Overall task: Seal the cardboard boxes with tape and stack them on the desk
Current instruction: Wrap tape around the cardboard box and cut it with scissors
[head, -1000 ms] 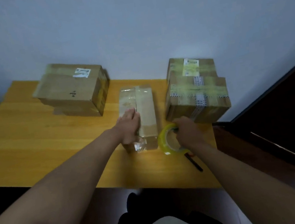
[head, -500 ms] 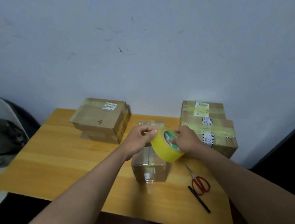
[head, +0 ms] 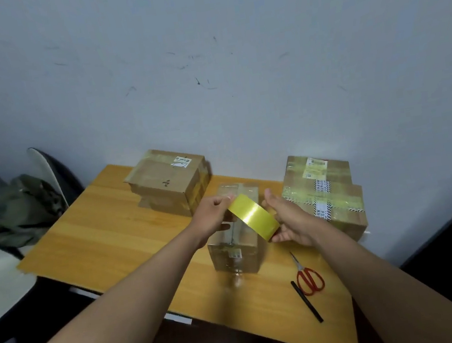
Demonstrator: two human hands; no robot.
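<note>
Head cam looking down at a wooden surface [head: 106, 234] pushed against a scuffed white wall. Both hands are up over the middle box [head: 236, 245], which is a small cardboard one wrapped in shiny clear tape. Right hand [head: 291, 220] has its grip curled around a yellow tape roll [head: 254, 215], held just above that box. Left hand [head: 213, 216] is pinching at the roll's upper edge with thumb and fingers; can't tell if it's got the loose end. Two-box stack [head: 169, 180] sits back left near the wall, another taped stack [head: 324, 195] with labels sits on the right, just beside the right hand. Red scissors [head: 309, 276] and a black pen [head: 307, 301] lie near the front right edge. Off to the left is a chair with a green bag [head: 21, 209] on it.
</note>
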